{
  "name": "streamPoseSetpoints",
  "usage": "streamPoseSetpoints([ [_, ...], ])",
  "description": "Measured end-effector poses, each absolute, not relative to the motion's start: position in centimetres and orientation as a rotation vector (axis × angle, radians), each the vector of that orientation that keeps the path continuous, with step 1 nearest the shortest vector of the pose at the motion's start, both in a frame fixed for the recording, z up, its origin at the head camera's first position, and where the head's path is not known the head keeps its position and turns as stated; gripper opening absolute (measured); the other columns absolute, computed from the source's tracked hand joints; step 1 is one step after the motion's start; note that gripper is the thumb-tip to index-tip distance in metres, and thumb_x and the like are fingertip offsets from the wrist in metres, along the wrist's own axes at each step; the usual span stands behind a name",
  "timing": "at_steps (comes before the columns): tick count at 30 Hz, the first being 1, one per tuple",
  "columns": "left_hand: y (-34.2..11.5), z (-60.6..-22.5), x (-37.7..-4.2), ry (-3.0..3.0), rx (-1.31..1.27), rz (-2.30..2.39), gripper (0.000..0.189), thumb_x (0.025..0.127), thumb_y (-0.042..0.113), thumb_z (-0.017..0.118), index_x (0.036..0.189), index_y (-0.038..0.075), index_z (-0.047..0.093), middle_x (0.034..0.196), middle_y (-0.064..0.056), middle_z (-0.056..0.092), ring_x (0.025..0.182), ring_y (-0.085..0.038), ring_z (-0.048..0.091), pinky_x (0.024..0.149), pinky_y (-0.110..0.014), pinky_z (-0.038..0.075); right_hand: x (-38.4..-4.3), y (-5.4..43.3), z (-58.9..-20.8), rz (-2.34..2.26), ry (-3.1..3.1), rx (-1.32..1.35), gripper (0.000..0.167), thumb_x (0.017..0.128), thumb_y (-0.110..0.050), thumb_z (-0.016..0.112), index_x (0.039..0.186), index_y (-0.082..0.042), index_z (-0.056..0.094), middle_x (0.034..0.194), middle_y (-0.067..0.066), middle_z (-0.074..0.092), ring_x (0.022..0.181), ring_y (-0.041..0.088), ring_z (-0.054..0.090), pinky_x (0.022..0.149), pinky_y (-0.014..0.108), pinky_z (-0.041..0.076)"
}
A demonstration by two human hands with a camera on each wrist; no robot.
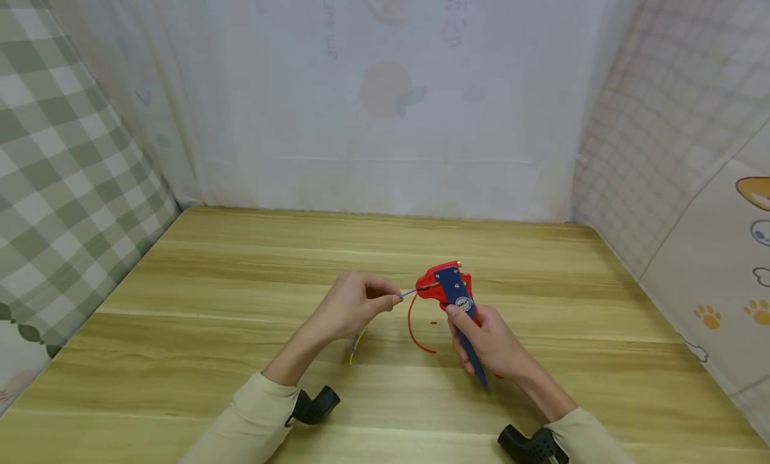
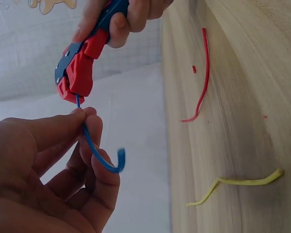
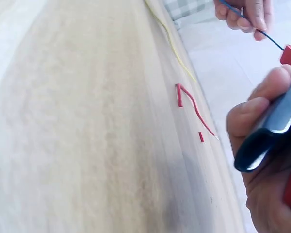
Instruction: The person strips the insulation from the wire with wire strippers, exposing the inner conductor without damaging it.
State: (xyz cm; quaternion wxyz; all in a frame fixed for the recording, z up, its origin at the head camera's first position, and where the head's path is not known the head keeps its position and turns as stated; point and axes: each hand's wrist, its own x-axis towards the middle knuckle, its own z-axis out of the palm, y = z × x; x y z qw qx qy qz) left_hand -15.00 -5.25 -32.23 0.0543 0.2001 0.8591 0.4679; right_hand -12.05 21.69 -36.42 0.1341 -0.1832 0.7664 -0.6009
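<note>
My left hand (image 1: 353, 306) pinches a blue wire (image 2: 121, 159) between thumb and fingers. The wire's tail curls up below the fingertips in the left wrist view. Its other end runs into the red jaws of a red and dark-blue wire stripper (image 1: 448, 281), where the tip is hidden. My right hand (image 1: 492, 338) grips the stripper by its handles, thumb on the dark-blue side, holding it above the table. In the right wrist view a dark handle end (image 3: 262, 145) sticks out of the right palm.
A curved red wire (image 2: 204, 82) and a short red piece (image 2: 194, 69) lie on the wooden table (image 1: 240, 263) beneath the hands. Nearer the left hand is a bent yellow wire (image 2: 242, 182). White cloth (image 1: 289, 116) hangs behind, and checked cloth (image 1: 72, 150) stands at the left.
</note>
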Motion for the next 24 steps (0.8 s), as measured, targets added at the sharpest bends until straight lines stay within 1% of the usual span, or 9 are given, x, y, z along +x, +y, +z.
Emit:
streamPoseSetpoints([
  [2, -5.2, -32.3, -15.0, 2.606, 0.621, 1.422, 0.010, 0.097, 0.014, 0.074, 0.101, 0.011, 0.084, 0.089, -0.003, 0.079, 0.080, -0.006, 0.066, 0.074, -0.026, 0.053, -12.1, 21.7, -36.5, -1.738, 2.218, -0.520, 0.052, 0.116, -0.030, 0.042, 0.096, 0.018, 0.046, 0.060, -0.001, 0.057, 0.043, 0.012, 0.057, 0.043, 0.034, 0.052],
  [6, -5.2, -32.4, -15.0, 2.593, 0.607, 1.418, 0.009, 0.096, 0.014, 0.075, 0.096, 0.010, 0.083, 0.087, 0.001, 0.078, 0.077, -0.007, 0.064, 0.070, -0.027, 0.052, -12.3, 22.0, -36.6, -1.726, 2.171, -0.522, 0.052, 0.116, -0.031, 0.042, 0.100, 0.019, 0.046, 0.063, 0.001, 0.060, 0.046, 0.013, 0.060, 0.047, 0.035, 0.055],
  [10, -5.2, -32.4, -15.0, 2.580, 0.583, 1.415, 0.011, 0.096, 0.016, 0.075, 0.096, 0.008, 0.083, 0.087, 0.002, 0.076, 0.069, -0.009, 0.062, 0.064, -0.027, 0.052, -12.5, 22.2, -36.3, -1.747, 2.070, -0.535, 0.051, 0.116, -0.032, 0.043, 0.105, 0.018, 0.046, 0.070, 0.003, 0.064, 0.055, 0.015, 0.066, 0.057, 0.037, 0.061],
  [15, -5.2, -32.5, -15.0, 2.538, 0.523, 1.456, 0.012, 0.096, 0.015, 0.073, 0.096, 0.007, 0.082, 0.082, -0.004, 0.074, 0.063, -0.010, 0.062, 0.061, -0.026, 0.052, -12.6, 22.7, -36.1, -1.788, 1.943, -0.558, 0.047, 0.116, -0.028, 0.042, 0.111, 0.019, 0.047, 0.082, 0.006, 0.071, 0.069, 0.020, 0.076, 0.070, 0.043, 0.066],
  [17, -5.3, -32.7, -15.1, 2.520, 0.494, 1.478, 0.012, 0.096, 0.014, 0.073, 0.095, 0.005, 0.081, 0.078, -0.004, 0.073, 0.061, -0.009, 0.062, 0.061, -0.026, 0.053, -12.7, 22.9, -36.0, -1.799, 1.930, -0.559, 0.046, 0.116, -0.026, 0.042, 0.112, 0.019, 0.047, 0.084, 0.007, 0.072, 0.073, 0.022, 0.078, 0.072, 0.045, 0.066],
  [20, -5.3, -33.0, -15.4, 2.491, 0.455, 1.507, 0.012, 0.096, 0.011, 0.073, 0.094, 0.002, 0.080, 0.072, -0.002, 0.069, 0.061, -0.011, 0.063, 0.061, -0.025, 0.054, -12.9, 23.3, -35.9, -1.808, 1.963, -0.547, 0.044, 0.116, -0.027, 0.041, 0.113, 0.017, 0.048, 0.086, 0.007, 0.073, 0.073, 0.022, 0.078, 0.073, 0.046, 0.066],
  [24, -5.3, -33.5, -15.7, 2.460, 0.376, 1.528, 0.010, 0.094, 0.008, 0.075, 0.094, -0.001, 0.079, 0.073, -0.003, 0.070, 0.061, -0.012, 0.065, 0.061, -0.028, 0.058, -13.0, 23.6, -35.7, -1.810, 2.011, -0.544, 0.044, 0.116, -0.028, 0.040, 0.114, 0.015, 0.049, 0.087, 0.007, 0.073, 0.074, 0.023, 0.078, 0.072, 0.046, 0.066],
])
